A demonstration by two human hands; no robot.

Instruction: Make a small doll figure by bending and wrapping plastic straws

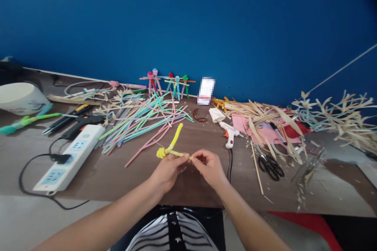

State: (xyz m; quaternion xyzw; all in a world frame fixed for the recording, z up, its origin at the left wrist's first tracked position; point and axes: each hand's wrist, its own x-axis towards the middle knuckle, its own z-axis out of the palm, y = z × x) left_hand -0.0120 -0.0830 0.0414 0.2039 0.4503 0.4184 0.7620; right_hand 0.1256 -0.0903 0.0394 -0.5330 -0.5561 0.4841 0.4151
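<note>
A yellow pipe-cleaner piece (176, 136) has a coiled end at the left, one arm pointing up and another running right between my hands. My left hand (169, 170) pinches that right-hand arm between thumb and fingers. Fingertips of my right hand (209, 166) are closed on the tip of the same arm, close beside my left fingertips. Both hands are just above the front part of the brown table (129, 180). Beyond them lies a loose pile of pastel pipe cleaners (141, 119).
Small pipe-cleaner figures (177, 86) lean on the blue wall. A power strip (70, 159) and black glue gun (84, 123) are left. A white glue gun (230, 134), black scissors (271, 166), a wooden stick (257, 168) and dried husks (259, 113) lie right.
</note>
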